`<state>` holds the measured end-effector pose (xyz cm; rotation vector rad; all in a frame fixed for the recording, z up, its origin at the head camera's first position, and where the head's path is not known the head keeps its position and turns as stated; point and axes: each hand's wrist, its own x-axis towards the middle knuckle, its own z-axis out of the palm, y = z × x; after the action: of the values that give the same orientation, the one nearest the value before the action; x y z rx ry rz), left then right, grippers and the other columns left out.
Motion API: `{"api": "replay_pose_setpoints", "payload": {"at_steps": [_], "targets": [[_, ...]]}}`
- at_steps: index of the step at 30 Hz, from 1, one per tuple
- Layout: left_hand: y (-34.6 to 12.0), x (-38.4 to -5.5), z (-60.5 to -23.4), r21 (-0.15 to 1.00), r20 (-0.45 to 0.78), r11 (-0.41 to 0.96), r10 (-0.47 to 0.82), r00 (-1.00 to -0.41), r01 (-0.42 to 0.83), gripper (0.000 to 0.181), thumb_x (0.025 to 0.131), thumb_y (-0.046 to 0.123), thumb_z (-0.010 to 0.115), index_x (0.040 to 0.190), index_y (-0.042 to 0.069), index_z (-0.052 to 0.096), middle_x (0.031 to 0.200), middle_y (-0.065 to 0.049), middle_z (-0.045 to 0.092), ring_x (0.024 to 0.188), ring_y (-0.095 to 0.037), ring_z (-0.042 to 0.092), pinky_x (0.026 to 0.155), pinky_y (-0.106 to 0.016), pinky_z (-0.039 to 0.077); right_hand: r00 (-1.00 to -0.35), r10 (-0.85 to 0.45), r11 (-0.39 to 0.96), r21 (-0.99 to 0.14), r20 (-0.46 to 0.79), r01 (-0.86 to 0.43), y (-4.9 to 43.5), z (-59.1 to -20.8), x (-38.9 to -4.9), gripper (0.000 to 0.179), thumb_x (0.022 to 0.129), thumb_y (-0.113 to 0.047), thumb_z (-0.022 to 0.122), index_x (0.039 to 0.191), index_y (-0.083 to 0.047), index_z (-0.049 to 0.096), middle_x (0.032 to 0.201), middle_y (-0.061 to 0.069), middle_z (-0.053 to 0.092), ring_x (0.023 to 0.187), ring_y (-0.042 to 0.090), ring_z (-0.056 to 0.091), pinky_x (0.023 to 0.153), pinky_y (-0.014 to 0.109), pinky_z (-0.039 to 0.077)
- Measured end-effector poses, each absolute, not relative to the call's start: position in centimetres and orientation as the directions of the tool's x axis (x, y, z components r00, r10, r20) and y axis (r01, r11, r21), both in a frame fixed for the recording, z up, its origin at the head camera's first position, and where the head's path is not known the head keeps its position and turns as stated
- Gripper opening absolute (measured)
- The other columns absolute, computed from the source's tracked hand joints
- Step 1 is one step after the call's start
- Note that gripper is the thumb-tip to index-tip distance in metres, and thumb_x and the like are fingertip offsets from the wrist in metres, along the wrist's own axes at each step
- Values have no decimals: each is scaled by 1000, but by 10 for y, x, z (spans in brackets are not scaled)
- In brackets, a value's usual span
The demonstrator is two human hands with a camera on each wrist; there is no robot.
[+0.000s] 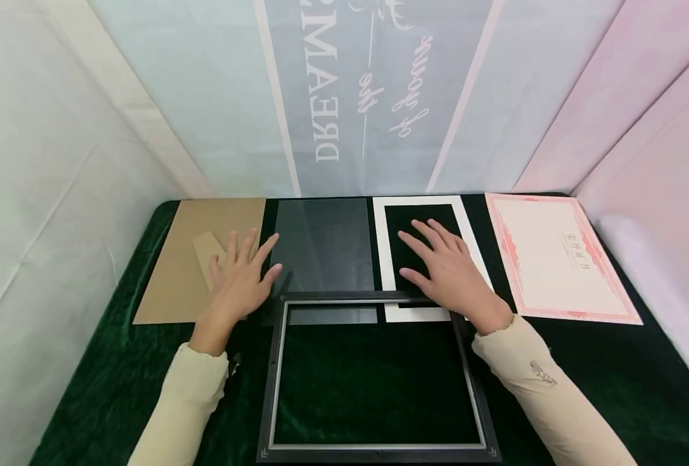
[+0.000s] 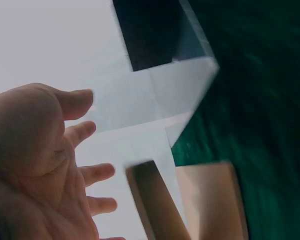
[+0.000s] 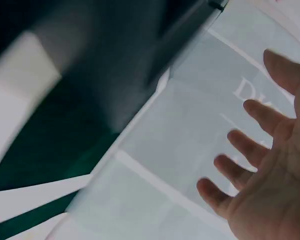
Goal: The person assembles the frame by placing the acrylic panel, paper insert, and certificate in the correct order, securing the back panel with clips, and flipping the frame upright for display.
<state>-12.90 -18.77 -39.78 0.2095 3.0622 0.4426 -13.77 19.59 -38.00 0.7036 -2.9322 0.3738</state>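
In the head view my left hand (image 1: 236,278) is spread above a brown backing board (image 1: 166,265), overlapping its narrow stand flap (image 1: 204,246). My right hand (image 1: 455,275) has its fingers fanned out over the white mat (image 1: 384,246), a cut-out border sheet. Neither hand grips anything. A black picture frame (image 1: 379,455) lies in front, between the forearms, its far bar overlapping the mat and a clear sheet (image 1: 327,252). The left wrist view has the left palm (image 2: 30,170) with fingers extended beside the board (image 2: 210,200). Extended fingers also show on the right hand (image 3: 275,165) in the right wrist view.
A pink-bordered certificate (image 1: 554,259) lies at the right end of the row. Dark green velvet cloth (image 1: 117,388) covers the table. Behind stands a pale blue lettered curtain (image 1: 379,175), with a white drape (image 1: 41,194) at left and a pink one (image 1: 658,155) at right.
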Motion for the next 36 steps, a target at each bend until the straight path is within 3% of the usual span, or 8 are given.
{"api": "replay_pose_setpoints", "payload": {"at_steps": [4, 7, 11, 15, 19, 24, 30, 36], "targets": [[-186, -137, -396, 391, -39, 912, 150, -988, 123, 69, 103, 41, 51, 160, 34, 14, 166, -16, 12, 152, -44, 2, 109, -75, 8, -900, -418, 857, -274, 124, -436, 176, -370, -140, 70, 97, -46, 61, 157, -23, 32, 164, 10, 25, 153, 36, 18, 116, 65, 24], [-185, -140, -394, 458, -47, 882, 151, -987, 113, 70, 102, 37, 54, 160, 31, 14, 161, -20, 22, 145, -44, 17, 106, -71, 15, -916, -400, 836, -395, 39, -382, 162, -363, -142, 71, 98, -48, 58, 158, -23, 29, 163, 10, 28, 150, 35, 26, 115, 63, 29], [-181, -148, -391, 565, -69, 817, 187, -980, 116, 66, 103, 24, 54, 160, 21, 21, 154, -23, 36, 137, -44, 33, 111, -66, 25, -929, -359, 764, -601, -95, -234, 145, -364, -152, 64, 99, -46, 57, 155, -22, 35, 156, 8, 43, 137, 30, 48, 105, 54, 46], [-179, -156, -395, 643, -102, 761, 202, -974, 91, 56, 102, 8, 52, 155, 10, 33, 150, -23, 43, 135, -43, 44, 105, -59, 42, -937, -306, 716, -690, -168, -110, 132, -376, -166, 53, 100, -35, 59, 149, -18, 47, 143, 7, 57, 123, 26, 62, 92, 46, 54], [-181, -157, -401, 653, -122, 756, 159, -980, 41, 52, 101, 3, 53, 151, 8, 40, 149, -23, 44, 130, -42, 50, 96, -54, 49, -939, -251, 708, -706, -235, -13, 124, -393, -174, 50, 99, -28, 63, 146, -16, 51, 139, 7, 60, 122, 25, 62, 90, 43, 55], [-182, -158, -403, 669, -133, 743, 120, -984, 0, 55, 99, 4, 58, 151, 9, 41, 149, -24, 43, 126, -41, 53, 93, -53, 52, -956, -198, 749, -662, -218, -4, 116, -410, -175, 53, 92, -23, 72, 141, -13, 56, 133, 7, 64, 115, 23, 63, 94, 42, 53], [-183, -158, -401, 633, -199, 769, 56, -978, -85, 69, 92, 8, 69, 153, 12, 38, 152, -26, 38, 132, -42, 48, 100, -56, 49, -971, -152, 770, -638, -182, -1, 109, -418, -174, 65, 85, -31, 80, 142, -13, 55, 124, 8, 66, 109, 23, 61, 94, 43, 52], [-177, -155, -400, 545, -215, 824, -40, -976, -154, 84, 85, 18, 80, 154, 7, 33, 155, -27, 32, 140, -44, 36, 112, -58, 38, -976, -127, 820, -572, -179, -1, 106, -420, -171, 72, 79, -38, 85, 138, -8, 56, 118, 9, 62, 100, 23, 56, 86, 38, 50]]}}
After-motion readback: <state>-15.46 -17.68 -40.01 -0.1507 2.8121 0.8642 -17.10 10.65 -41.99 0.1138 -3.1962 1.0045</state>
